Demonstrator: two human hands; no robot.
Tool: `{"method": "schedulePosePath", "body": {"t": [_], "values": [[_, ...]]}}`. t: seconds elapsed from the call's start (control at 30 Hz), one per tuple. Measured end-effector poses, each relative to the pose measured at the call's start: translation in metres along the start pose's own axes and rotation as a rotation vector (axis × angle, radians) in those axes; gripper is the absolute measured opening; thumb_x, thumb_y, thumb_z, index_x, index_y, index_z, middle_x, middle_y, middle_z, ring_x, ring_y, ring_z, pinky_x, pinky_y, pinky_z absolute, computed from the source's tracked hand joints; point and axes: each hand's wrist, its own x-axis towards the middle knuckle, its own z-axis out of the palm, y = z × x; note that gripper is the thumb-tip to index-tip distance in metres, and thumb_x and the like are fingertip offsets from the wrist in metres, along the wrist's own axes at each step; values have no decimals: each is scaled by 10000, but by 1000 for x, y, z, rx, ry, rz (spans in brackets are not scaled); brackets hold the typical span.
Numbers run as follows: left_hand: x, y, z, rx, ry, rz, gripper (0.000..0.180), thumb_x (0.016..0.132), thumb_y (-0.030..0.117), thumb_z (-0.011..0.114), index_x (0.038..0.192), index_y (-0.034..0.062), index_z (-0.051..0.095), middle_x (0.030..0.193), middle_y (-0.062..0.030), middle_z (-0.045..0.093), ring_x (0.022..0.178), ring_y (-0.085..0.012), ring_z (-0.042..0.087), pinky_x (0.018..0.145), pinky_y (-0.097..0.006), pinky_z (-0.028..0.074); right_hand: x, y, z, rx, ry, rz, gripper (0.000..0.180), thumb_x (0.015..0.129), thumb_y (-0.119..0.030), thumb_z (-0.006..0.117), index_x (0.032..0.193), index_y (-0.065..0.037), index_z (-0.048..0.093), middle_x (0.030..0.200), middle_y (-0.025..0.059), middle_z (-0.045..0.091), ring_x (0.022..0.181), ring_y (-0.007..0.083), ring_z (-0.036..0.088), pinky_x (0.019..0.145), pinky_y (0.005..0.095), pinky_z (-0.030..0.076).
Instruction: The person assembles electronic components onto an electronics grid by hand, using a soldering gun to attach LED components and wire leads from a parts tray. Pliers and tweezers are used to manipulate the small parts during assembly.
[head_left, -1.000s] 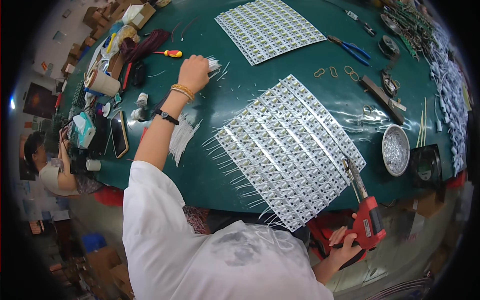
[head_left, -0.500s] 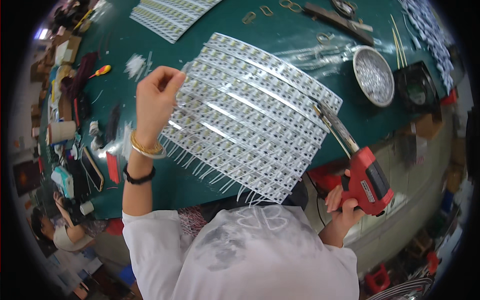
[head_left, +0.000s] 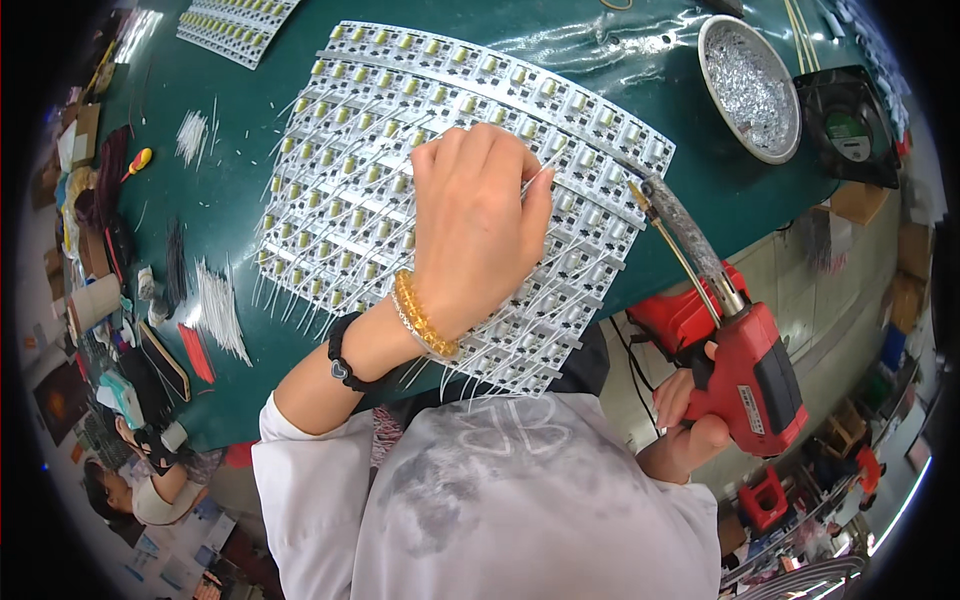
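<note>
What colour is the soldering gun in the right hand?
Soldering gun: mostly red, with dark grey panels on its body. Shows best in the head view.

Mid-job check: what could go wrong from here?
The metal barrel of the red gun-shaped tool in the right grip ends by the right edge of the circuit-board sheet; if hot, it could scorch the sheet or burn the left grip.
The yellow beaded bracelet sits close to white wires lying across that sheet and might snag or shift them.
</note>
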Motion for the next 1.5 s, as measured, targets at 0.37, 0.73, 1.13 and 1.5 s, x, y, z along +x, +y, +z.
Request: {"method": "schedulePosePath", "body": {"t": [0.37,0.73,1.13,1.5], "values": [[4,-6,-1,0,-77,-21,118,727,43,638,723,69,523,691,-37,517,665,-206,470,654,-322,317,11,7,4,-5,-92,41,797,774,-594,546,1108,120,426,451,-4,420,343,95,386,356,227,320],[7,-7,-3,-32,-82,-16,115,712,30,637,713,60,526,695,-38,529,668,-204,484,654,-319,327,-19,43,-48,-116,-99,0,737,777,-521,615,1183,74,457,848,84,591,750,200,574,693,317,456],[7,-7,0,-18,-65,4,118,707,31,637,708,64,524,680,-39,523,664,-207,483,646,-325,324,11,12,-4,-94,-83,-6,756,789,-542,565,1086,140,428,437,-3,417,331,86,379,342,220,316],[3,2,-15,-174,93,5,57,729,11,662,745,15,607,639,-54,567,538,-145,493,512,-254,367,11,6,-6,11,-85,-27,806,808,-578,513,1132,151,393,439,-4,415,330,86,374,349,213,310]]}}
